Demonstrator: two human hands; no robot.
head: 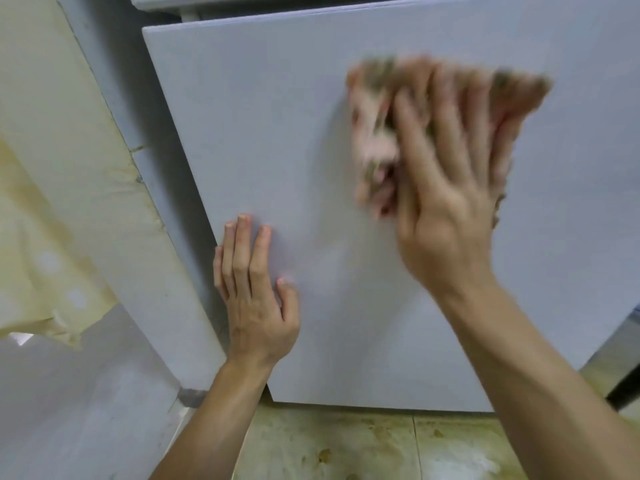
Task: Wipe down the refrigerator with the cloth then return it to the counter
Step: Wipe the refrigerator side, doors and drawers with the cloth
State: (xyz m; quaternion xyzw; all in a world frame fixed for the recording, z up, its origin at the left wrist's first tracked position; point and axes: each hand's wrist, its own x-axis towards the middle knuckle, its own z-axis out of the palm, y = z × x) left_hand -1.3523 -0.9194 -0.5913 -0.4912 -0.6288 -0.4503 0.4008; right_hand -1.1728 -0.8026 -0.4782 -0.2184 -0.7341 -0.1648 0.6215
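The white refrigerator door (277, 133) fills most of the view, seen from above. My right hand (446, 202) presses a pink and green patterned cloth (374, 140) flat against the door's upper right part; hand and cloth are blurred by motion. My left hand (254, 292) rests flat on the door near its left edge, fingers apart, holding nothing. The cloth sticks out above and to both sides of my right fingers.
A cream wall covering (52, 168), stained and peeling, hangs to the left of the refrigerator. Stained beige floor tiles (346, 445) lie below the door. A dark metal edge (623, 382) shows at the lower right.
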